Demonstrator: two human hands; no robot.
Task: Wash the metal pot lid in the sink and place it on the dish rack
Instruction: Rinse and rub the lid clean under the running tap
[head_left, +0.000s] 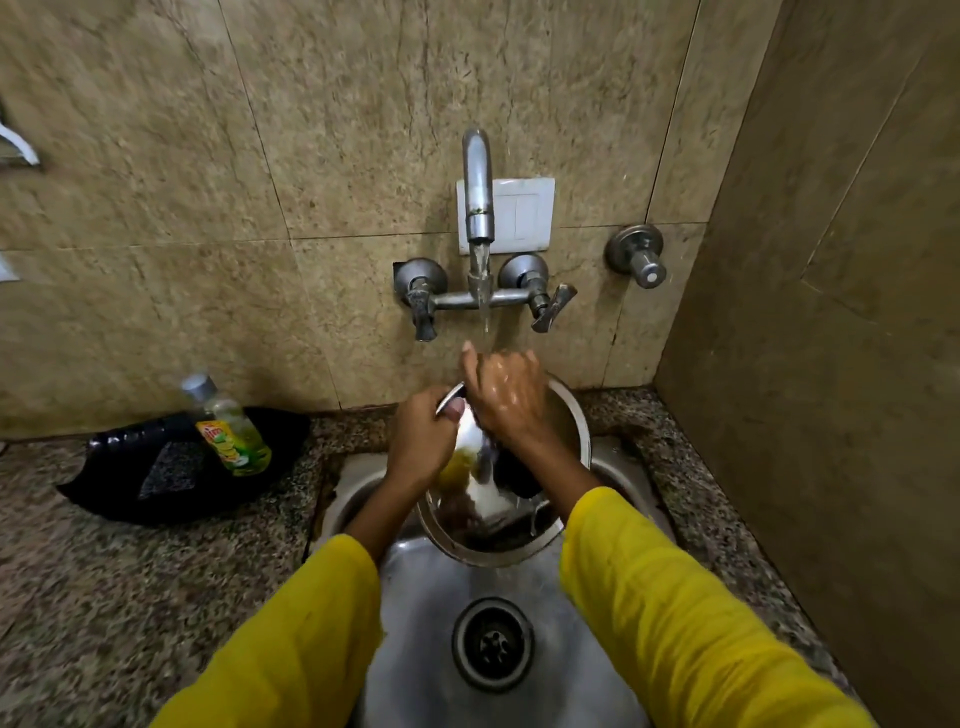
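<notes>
While two yellow sleeves (675, 613) fill the bottom of the frame, the steel sink (431, 623) lies between them at lower centre, its round drain (492, 643) in plain sight. Just above the drain, the metal pot lid (498, 535) is held tilted over the basin at the centre of the frame; both forearms cross its sides, so only its lower rim and part of its shiny face show. The left hand (421, 441) is clenched on the lid's upper left edge, thumb over the rim. The right hand (506, 395), wet and curled, presses on the lid's face; a dark thing beneath it is too hidden to name, and whether the fingers grasp it cannot be told. Water falls from the tap (478, 187) at upper centre onto that hand. On the speckled bench (130, 597), at middle left, a dish soap bottle (228, 426) leans on a black tray (156, 483). Blur softens the sleeves and bench.
</notes>
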